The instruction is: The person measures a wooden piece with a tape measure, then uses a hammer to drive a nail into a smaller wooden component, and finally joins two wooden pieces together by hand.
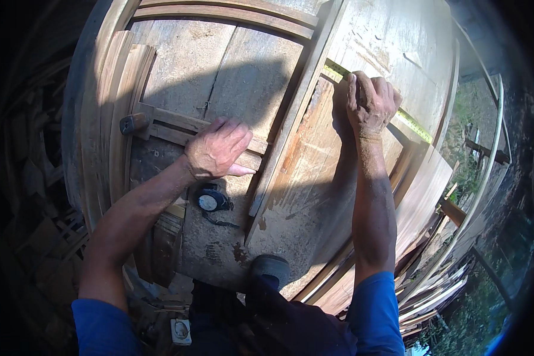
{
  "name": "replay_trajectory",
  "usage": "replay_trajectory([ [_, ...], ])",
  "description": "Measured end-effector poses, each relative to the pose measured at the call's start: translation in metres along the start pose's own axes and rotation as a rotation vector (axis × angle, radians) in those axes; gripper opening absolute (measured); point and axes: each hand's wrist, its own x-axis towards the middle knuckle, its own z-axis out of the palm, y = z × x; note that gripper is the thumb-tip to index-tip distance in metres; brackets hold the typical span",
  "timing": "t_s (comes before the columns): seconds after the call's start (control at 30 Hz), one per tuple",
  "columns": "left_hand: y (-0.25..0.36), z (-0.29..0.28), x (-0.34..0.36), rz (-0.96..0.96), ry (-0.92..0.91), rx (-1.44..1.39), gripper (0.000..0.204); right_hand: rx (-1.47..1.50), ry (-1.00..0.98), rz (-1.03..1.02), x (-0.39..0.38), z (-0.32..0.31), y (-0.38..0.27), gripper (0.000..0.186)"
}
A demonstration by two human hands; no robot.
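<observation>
Hands are kept apart: the left hand [218, 148] is pressed flat on a batten [178, 127], the right hand [371, 101] on a tape [418, 127] stretched across the plank [314, 172], uncut yet.

Sunlit outdoor workbench [231, 65]; scrap wood [439, 296], perhaps offcuts.
</observation>
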Motion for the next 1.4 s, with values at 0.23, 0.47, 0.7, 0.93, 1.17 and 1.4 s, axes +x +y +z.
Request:
replay_trajectory([
  [0.23,0.003,-0.004,0.002,-0.029,-0.05,-0.009,0.093,-0.035,0.036,-0.04,-0.004,0.004,0.004,0.01],
  [0.47,0.003,-0.007,0.003,-0.032,-0.036,-0.023,0.09,0.005,0.027,-0.07,-0.005,0.004,0.006,0.012],
  [0.7,0.002,-0.006,0.003,-0.006,-0.006,0.087,0.088,0.014,0.018,-0.075,-0.006,0.007,0.008,0.012],
  [0.93,0.0,-0.004,0.002,-0.036,-0.059,-0.022,0.09,0.03,0.026,-0.054,-0.007,0.01,0.011,0.011],
  [1.17,0.002,-0.002,0.0,-0.03,-0.082,0.037,0.091,0.026,0.039,-0.037,-0.005,0.008,0.008,0.01],
  [1.4,0.003,-0.004,0.001,-0.05,-0.085,0.012,0.09,0.041,0.016,-0.007,-0.005,0.01,0.007,0.013],
])
